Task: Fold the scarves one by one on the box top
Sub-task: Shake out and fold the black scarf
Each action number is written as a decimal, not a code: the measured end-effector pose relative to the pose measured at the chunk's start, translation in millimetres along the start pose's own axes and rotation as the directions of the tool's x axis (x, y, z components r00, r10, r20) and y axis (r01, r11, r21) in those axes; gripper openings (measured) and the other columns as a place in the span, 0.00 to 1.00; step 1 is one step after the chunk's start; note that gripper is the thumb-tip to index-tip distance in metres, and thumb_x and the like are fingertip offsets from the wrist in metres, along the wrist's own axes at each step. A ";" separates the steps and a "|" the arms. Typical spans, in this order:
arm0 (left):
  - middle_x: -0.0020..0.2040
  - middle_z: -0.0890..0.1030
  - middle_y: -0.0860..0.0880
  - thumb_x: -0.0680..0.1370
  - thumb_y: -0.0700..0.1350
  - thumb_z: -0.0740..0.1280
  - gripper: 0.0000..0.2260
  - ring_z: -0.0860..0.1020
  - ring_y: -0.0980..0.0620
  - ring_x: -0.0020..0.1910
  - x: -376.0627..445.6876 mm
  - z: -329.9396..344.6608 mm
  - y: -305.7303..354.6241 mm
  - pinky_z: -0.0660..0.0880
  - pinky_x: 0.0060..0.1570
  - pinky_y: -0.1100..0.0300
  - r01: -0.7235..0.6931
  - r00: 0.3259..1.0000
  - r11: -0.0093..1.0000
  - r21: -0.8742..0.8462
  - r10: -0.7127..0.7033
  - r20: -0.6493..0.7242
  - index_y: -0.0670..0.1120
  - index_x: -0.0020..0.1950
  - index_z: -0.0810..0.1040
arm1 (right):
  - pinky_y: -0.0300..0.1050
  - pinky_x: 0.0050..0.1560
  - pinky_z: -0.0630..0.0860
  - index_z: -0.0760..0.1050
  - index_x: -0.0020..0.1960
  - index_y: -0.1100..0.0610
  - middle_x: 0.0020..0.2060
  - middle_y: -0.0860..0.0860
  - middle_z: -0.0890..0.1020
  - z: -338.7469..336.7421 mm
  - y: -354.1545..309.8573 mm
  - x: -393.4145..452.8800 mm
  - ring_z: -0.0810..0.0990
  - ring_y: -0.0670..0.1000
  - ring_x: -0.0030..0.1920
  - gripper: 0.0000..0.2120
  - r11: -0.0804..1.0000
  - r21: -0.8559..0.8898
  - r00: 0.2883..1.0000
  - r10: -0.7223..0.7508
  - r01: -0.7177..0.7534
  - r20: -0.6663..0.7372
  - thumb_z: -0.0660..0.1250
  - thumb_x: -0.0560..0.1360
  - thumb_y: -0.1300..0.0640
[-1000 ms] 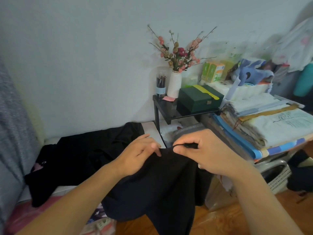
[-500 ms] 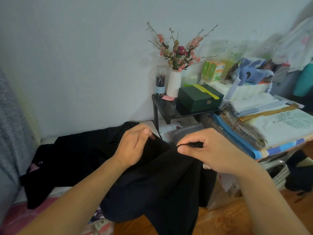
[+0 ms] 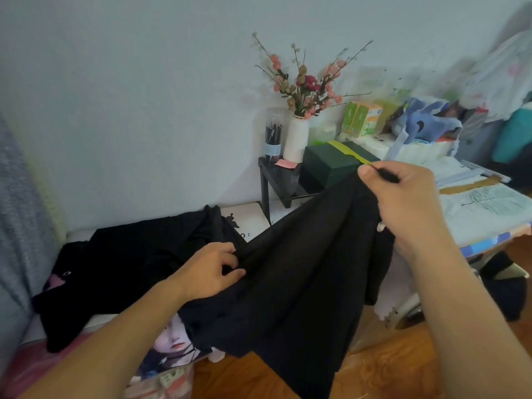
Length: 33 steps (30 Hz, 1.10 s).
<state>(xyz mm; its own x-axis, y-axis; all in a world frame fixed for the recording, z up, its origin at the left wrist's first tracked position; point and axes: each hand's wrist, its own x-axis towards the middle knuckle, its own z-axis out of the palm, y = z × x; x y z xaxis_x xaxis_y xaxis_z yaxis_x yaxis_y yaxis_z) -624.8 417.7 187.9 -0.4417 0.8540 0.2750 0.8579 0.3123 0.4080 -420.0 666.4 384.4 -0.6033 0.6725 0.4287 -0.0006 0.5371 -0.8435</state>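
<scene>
Hands now apart: right hand [image 3: 408, 203] raised, left hand [image 3: 210, 269] lowered, both gripping black scarf [image 3: 293, 272].

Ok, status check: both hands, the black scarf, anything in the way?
Left hand grips black scarf low. Right hand pinches its top edge, raised. Scarf hangs stretched between them, unfolded. More black cloth lies on the white box top.

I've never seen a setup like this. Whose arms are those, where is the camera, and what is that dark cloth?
No machine here: a person wears a camera on the head, so you look down along their own arms. The right hand pinches an edge of a black scarf and holds it high; the left hand grips the same scarf lower down. More black fabric lies on the white box top behind. To the right stand a vase of flowers and a green box.
</scene>
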 end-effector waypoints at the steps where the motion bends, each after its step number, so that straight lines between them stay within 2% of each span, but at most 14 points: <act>1: 0.42 0.73 0.57 0.77 0.61 0.64 0.16 0.74 0.57 0.41 -4.5 3.5 -7.2 0.74 0.44 0.59 0.004 1.000 1.000 0.006 -0.004 0.007 0.53 0.38 0.81 | 0.53 0.50 0.79 0.85 0.44 0.46 0.38 0.45 0.85 0.5 -1.0 2.5 0.81 0.46 0.40 0.05 1.000 0.019 0.999 0.022 -0.021 -0.026 0.71 0.77 0.51; 4: 0.45 0.74 0.59 0.75 0.59 0.63 0.14 0.75 0.59 0.43 -16.0 16.3 -21.5 0.75 0.46 0.57 0.072 0.996 0.997 -0.008 -0.072 0.052 0.54 0.42 0.84 | 0.57 0.51 0.79 0.85 0.43 0.47 0.39 0.51 0.86 0.9 -3.2 8.6 0.80 0.49 0.41 0.05 0.997 0.055 0.995 0.058 -0.054 -0.075 0.71 0.76 0.50; 7: 0.51 0.74 0.60 0.75 0.62 0.62 0.15 0.75 0.60 0.49 -21.6 33.7 -25.6 0.75 0.57 0.56 0.146 0.986 0.989 0.019 -0.147 0.080 0.57 0.49 0.84 | 0.59 0.52 0.80 0.85 0.41 0.45 0.41 0.53 0.86 4.4 -5.7 8.7 0.81 0.51 0.43 0.05 0.991 0.117 0.993 0.079 -0.069 -0.088 0.72 0.75 0.50; 10: 0.61 0.73 0.58 0.76 0.67 0.60 0.24 0.72 0.57 0.61 -17.0 53.9 -21.0 0.64 0.72 0.53 0.177 0.978 0.976 0.124 -0.188 0.085 0.56 0.66 0.79 | 0.61 0.53 0.79 0.85 0.41 0.44 0.41 0.53 0.86 8.2 -9.0 5.5 0.81 0.51 0.44 0.05 0.984 0.170 0.994 0.064 -0.049 -0.086 0.72 0.75 0.51; 14: 0.65 0.73 0.55 0.78 0.58 0.64 0.25 0.72 0.55 0.67 -5.6 61.4 -10.0 0.54 0.78 0.47 0.292 0.956 0.945 0.146 -0.285 -0.064 0.51 0.74 0.71 | 0.56 0.54 0.79 0.85 0.40 0.45 0.41 0.52 0.86 4.8 -19.3 4.2 0.81 0.49 0.44 0.08 0.983 0.182 0.996 0.019 -0.002 -0.093 0.71 0.76 0.53; 18: 0.62 0.74 0.55 0.79 0.54 0.67 0.22 0.74 0.56 0.64 6.6 58.1 -8.8 0.52 0.78 0.47 0.317 0.945 0.943 0.106 -0.304 -0.120 0.50 0.71 0.73 | 0.48 0.54 0.78 0.83 0.39 0.44 0.39 0.45 0.85 -2.9 -26.0 2.0 0.81 0.45 0.45 0.09 0.990 0.134 0.995 -0.020 0.033 -0.099 0.71 0.77 0.54; 21: 0.56 0.77 0.57 0.80 0.51 0.66 0.11 0.77 0.57 0.58 8.2 59.9 -12.9 0.52 0.78 0.49 0.253 0.964 0.960 0.122 -0.239 -0.115 0.53 0.61 0.79 | 0.46 0.54 0.78 0.83 0.38 0.44 0.38 0.43 0.84 -6.4 -27.4 3.1 0.82 0.44 0.45 0.10 0.990 0.139 0.993 -0.018 0.034 -0.115 0.71 0.77 0.55; 23: 0.48 0.78 0.58 0.81 0.47 0.67 0.05 0.79 0.56 0.51 4.7 61.8 -18.6 0.53 0.77 0.51 0.227 0.966 0.963 0.143 -0.205 -0.157 0.52 0.54 0.82 | 0.49 0.55 0.79 0.83 0.39 0.44 0.39 0.44 0.85 -8.9 -22.9 7.6 0.83 0.48 0.48 0.09 0.989 0.147 0.991 -0.002 0.022 -0.134 0.72 0.76 0.54; 25: 0.43 0.76 0.59 0.79 0.45 0.70 0.01 0.79 0.56 0.46 -1.8 57.2 -26.5 0.59 0.75 0.50 0.230 0.959 0.964 0.131 -0.202 -0.199 0.51 0.48 0.81 | 0.52 0.54 0.79 0.84 0.41 0.46 0.40 0.49 0.86 -11.5 -13.7 14.0 0.84 0.53 0.48 0.06 0.990 0.138 0.989 0.009 0.012 -0.150 0.72 0.76 0.53; 27: 0.41 0.77 0.59 0.77 0.45 0.73 0.03 0.76 0.58 0.42 -13.6 45.9 -37.4 0.69 0.68 0.49 0.250 0.952 0.966 0.071 -0.231 -0.201 0.50 0.45 0.82 | 0.51 0.47 0.77 0.84 0.41 0.49 0.38 0.53 0.84 -13.0 -0.5 21.1 0.81 0.51 0.41 0.06 0.993 0.116 0.987 0.025 -0.006 -0.159 0.72 0.76 0.53; 30: 0.40 0.81 0.56 0.76 0.45 0.75 0.02 0.79 0.57 0.42 -32.6 18.9 -44.0 0.77 0.53 0.53 0.326 0.939 0.935 -0.138 -0.338 -0.069 0.49 0.44 0.84 | 0.46 0.39 0.67 0.82 0.40 0.54 0.33 0.51 0.75 -13.6 27.0 33.2 0.70 0.48 0.36 0.08 0.990 0.107 0.977 0.115 -0.097 -0.178 0.71 0.76 0.53; 33: 0.44 0.82 0.60 0.76 0.45 0.74 0.03 0.81 0.61 0.45 -49.2 -8.1 -38.6 0.77 0.49 0.64 0.401 0.916 0.874 -0.275 -0.380 0.131 0.53 0.44 0.85 | 0.47 0.38 0.66 0.81 0.41 0.59 0.33 0.53 0.73 -9.9 54.1 44.3 0.68 0.51 0.36 0.12 0.975 0.110 0.951 0.213 -0.192 -0.226 0.71 0.74 0.50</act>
<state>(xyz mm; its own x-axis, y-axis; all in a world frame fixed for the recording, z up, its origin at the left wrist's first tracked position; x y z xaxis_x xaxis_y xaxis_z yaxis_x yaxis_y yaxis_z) -638.3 360.2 165.7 -0.6958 0.7180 -0.0168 0.4998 0.5009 0.7066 -438.9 730.4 360.9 -0.3935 0.8685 0.3013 0.0270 0.3386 -0.9406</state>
